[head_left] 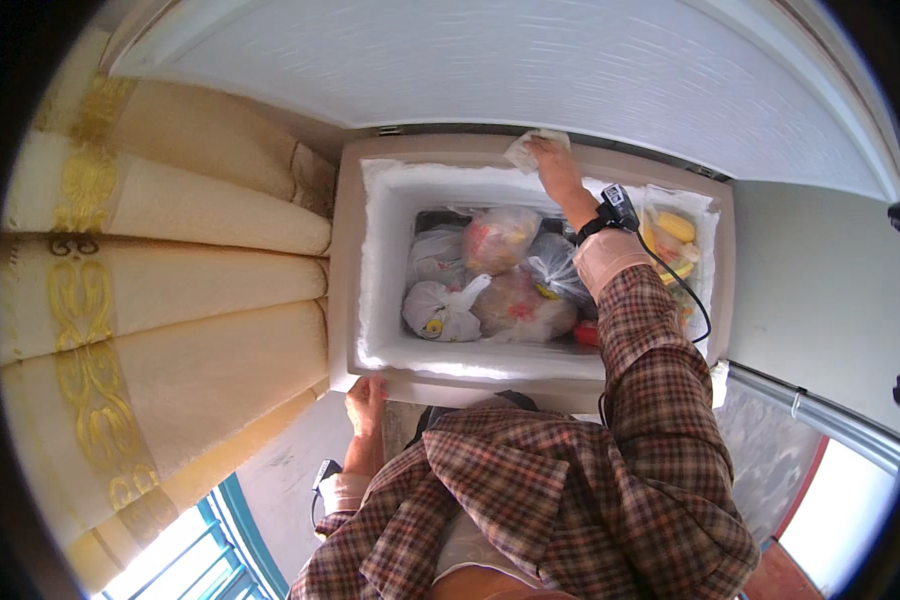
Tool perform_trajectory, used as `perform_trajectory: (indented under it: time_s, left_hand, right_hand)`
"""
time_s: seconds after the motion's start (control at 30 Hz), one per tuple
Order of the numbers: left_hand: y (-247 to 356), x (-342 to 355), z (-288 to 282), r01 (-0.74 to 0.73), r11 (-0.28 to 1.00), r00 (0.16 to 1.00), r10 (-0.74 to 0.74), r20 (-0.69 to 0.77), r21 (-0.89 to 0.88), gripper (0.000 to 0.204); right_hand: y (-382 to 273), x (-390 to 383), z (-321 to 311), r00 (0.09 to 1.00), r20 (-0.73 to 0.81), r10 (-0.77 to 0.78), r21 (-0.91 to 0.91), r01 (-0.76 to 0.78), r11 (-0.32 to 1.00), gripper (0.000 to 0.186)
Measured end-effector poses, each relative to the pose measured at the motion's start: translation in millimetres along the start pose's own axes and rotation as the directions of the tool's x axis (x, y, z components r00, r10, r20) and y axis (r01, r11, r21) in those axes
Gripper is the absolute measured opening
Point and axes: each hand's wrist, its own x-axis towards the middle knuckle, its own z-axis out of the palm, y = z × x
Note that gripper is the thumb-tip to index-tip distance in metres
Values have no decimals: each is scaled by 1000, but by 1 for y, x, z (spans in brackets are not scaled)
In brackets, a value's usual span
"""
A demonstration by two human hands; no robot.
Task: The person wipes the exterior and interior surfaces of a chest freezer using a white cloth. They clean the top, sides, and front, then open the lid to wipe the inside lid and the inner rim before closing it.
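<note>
A chest freezer (345, 260) stands open below me, frost lining its inner walls. My right hand (557, 172) reaches across to the far rim and presses a pale, crumpled cloth (536, 148) against it. At the near left corner, my left hand (366, 396) rests on the outer rim, its fingers partly hidden and closed around the edge. Inside lie several tied plastic bags of food: a white bag (440, 312), a reddish-yellow one (497, 238), a larger clear one (525, 305). Yellow food in clear wrapping (677, 228) sits at the right end, partly behind my right arm.
The raised white lid (490, 60) spans the far side. Cream curtains with gold trim (170, 260) hang close on the left. A grey panel (815, 280) and metal pipes (820, 410) are at the right. A black cable (695, 300) trails from the right wrist device.
</note>
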Motion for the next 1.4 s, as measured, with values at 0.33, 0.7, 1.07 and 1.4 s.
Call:
perform_trajectory:
  time_s: [0.33, 0.7, 1.07, 1.4]
  left_hand:
    - [24, -45, 61, -158, 878, 979, 200, -45, 452, 51]
    - [15, -46, 81, -76, 866, 968, 182, -172, 494, 58]
    - [19, -43, 87, -23, 811, 964, 173, -202, 585, 64]
    - [16, -42, 92, -18, 835, 951, 184, -248, 550, 65]
  right_hand:
    - [189, -112, -86, 958, -133, 255, -45, -263, 964, 38]
    - [321, -205, -136, 868, -94, 487, -202, -496, 845, 36]
    - [359, -220, -149, 536, -565, 627, 521, -358, 775, 29]
    - [299, -228, -124, 912, -253, 322, -92, -354, 931, 44]
